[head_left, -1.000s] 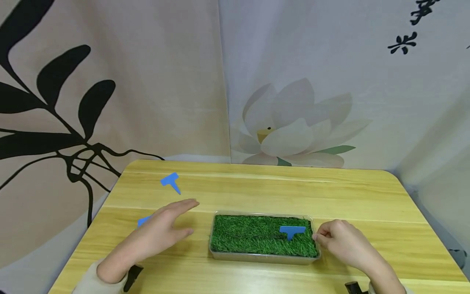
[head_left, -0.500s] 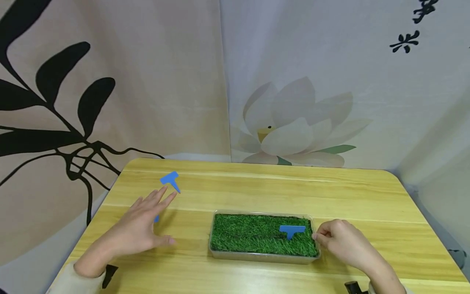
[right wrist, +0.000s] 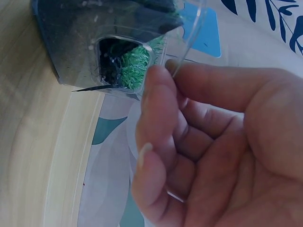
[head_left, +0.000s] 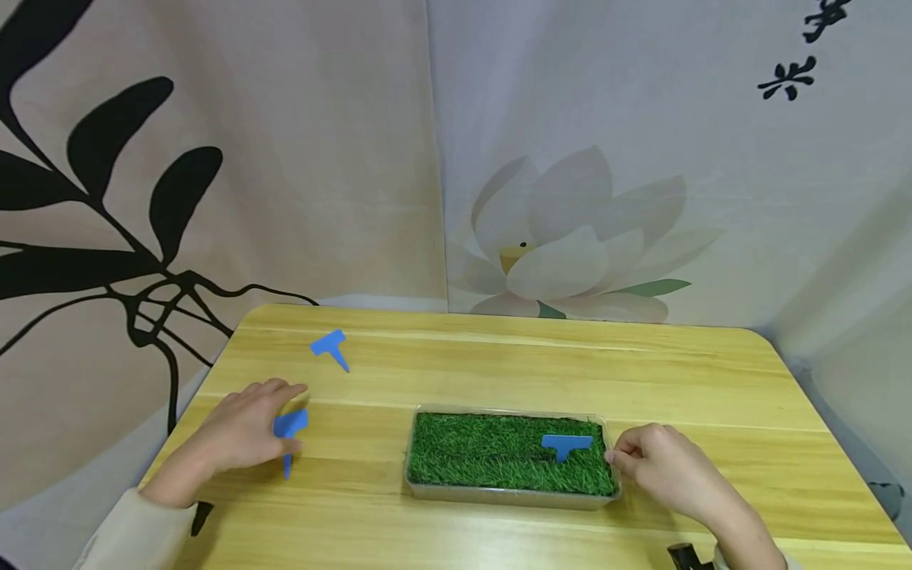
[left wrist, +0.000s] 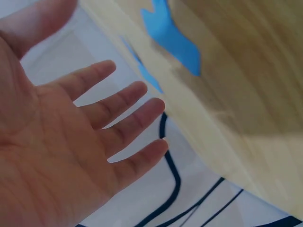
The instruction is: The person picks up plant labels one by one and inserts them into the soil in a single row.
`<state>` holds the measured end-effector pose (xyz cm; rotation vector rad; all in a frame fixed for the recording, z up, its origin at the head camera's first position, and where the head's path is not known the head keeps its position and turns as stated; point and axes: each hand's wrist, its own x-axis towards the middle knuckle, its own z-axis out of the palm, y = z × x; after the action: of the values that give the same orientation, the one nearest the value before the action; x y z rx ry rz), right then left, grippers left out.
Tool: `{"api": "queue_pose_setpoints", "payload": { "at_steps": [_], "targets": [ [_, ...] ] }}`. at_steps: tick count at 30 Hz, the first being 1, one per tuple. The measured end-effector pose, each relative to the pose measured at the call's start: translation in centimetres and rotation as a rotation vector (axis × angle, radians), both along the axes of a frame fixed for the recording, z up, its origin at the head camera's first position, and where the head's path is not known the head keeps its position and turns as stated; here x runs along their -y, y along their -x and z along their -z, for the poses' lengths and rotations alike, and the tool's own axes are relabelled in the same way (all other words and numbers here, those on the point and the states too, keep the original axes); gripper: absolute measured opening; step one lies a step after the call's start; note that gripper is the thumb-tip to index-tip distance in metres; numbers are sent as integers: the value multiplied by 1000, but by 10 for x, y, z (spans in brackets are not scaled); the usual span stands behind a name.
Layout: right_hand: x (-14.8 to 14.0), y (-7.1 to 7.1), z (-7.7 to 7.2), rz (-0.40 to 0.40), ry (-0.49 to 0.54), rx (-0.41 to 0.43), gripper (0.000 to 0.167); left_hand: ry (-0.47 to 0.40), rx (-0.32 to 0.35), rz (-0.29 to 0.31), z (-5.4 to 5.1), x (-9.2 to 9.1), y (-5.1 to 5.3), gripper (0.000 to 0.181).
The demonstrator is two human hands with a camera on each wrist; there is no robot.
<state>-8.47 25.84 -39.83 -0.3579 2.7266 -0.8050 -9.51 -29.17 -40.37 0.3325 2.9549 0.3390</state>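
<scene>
My left hand (head_left: 242, 427) reaches over the table's left side, thumb and fingers spread around a blue T-shaped plant label (head_left: 290, 423) lying there. In the left wrist view the fingers are apart, and this label (left wrist: 173, 38) lies beyond them. My right hand (head_left: 666, 471) pinches the right end rim of a clear plastic box (head_left: 506, 497) between thumb and forefinger. Artificial grass (head_left: 484, 451) fills the box. Another blue T-shaped label (head_left: 566, 443) stands upright in the grass near its right end. The right wrist view shows the pinched rim and a cut-out in the box's end wall.
A further blue label (head_left: 330, 348) lies at the back left of the wooden table (head_left: 499, 364). One more blue piece (left wrist: 147, 73) shows near the table's edge in the left wrist view. A printed curtain (head_left: 356, 158) hangs behind.
My left hand has moved left and back to the blue label on the table's left side, uncovering more of it. The right hand and the box have stayed put.
</scene>
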Motion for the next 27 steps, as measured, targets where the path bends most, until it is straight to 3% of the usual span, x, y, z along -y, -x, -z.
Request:
{"api": "queue_pose_setpoints", "payload": {
  "at_steps": [4,8,11,15,27],
  "targets": [
    [-1,0,1,0,6,8,29,-39,32,-14,5,5,5,62],
    [-1,0,1,-2,10,9,28,-122,112,-38,11,10,11,45],
    [-1,0,1,-10,14,7,28,-163,141,-42,17,14,14,42],
    [-2,1,1,-12,21,13,27,-162,122,-39,22,17,18,42],
    [-3,2,0,-24,38,30,25,-194,196,-49,23,16,28,32]
  ]
}}
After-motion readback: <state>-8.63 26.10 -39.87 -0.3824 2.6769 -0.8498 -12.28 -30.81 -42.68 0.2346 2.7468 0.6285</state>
